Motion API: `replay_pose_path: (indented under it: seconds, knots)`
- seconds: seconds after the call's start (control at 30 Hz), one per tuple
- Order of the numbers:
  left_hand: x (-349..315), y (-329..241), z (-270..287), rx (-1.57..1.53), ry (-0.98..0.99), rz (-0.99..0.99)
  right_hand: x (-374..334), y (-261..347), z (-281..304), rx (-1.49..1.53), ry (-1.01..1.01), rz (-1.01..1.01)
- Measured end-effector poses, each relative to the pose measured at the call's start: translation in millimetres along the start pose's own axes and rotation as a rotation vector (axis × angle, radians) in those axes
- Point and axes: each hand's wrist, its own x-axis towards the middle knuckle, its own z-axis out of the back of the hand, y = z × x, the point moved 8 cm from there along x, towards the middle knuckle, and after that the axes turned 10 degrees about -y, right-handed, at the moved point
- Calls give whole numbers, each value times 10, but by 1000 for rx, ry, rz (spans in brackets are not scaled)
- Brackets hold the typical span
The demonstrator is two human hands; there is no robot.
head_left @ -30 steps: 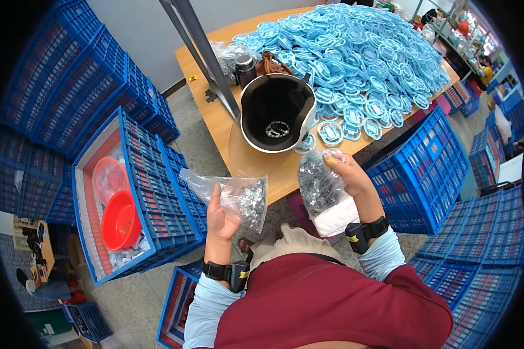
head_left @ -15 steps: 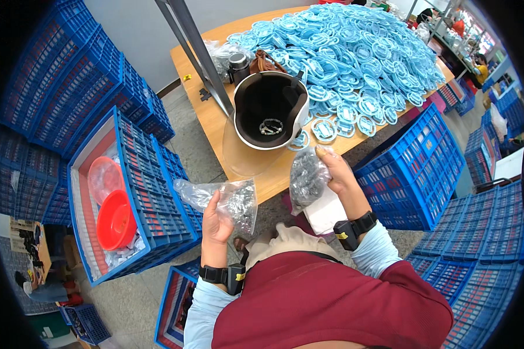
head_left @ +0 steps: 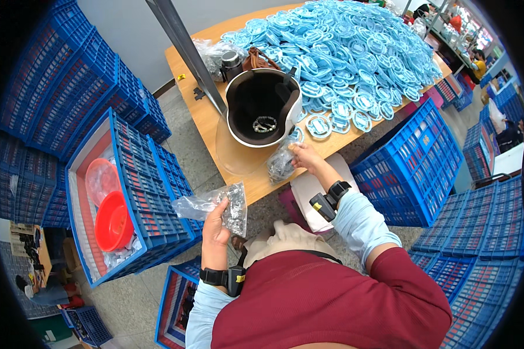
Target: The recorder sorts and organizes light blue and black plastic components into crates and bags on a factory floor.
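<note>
My left hand [head_left: 216, 225] grips a clear plastic bag [head_left: 233, 210] of small silvery parts, held off the near edge of the table. Its loose end trails to the left. My right hand [head_left: 306, 157] is closed on the top of a second clear bag [head_left: 280, 165] filled with dark grey pieces. That bag is at the table's near edge; whether it rests on the wood I cannot tell. Right behind it sits an upturned white helmet [head_left: 264, 108] with a dark lining, its clear visor to the left. A beaded bracelet [head_left: 264, 124] lies inside the helmet.
Light-blue oval plastic pieces [head_left: 355, 58] are heaped over the wooden table [head_left: 201, 125]. A dark flask [head_left: 232, 65] stands behind the helmet. Blue crates flank me; the left crate [head_left: 151, 186] holds red bowls [head_left: 113, 221]. A pale-topped stool [head_left: 323, 195] is under my right forearm.
My right hand has carried the dark-filled bag left to the table's edge, uncovering the stool. My left hand's bag has shifted slightly left. The view has moved a little too.
</note>
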Motion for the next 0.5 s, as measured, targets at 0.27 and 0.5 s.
replay_pose_path:
  seconds: [0.27, 0.5]
  knots:
    - [48, 105, 79, -73, -23, 78, -213, 337, 108, -83, 28, 198]
    - [36, 188, -146, -104, 175, 148, -345, 301, 36, -226, 67, 340]
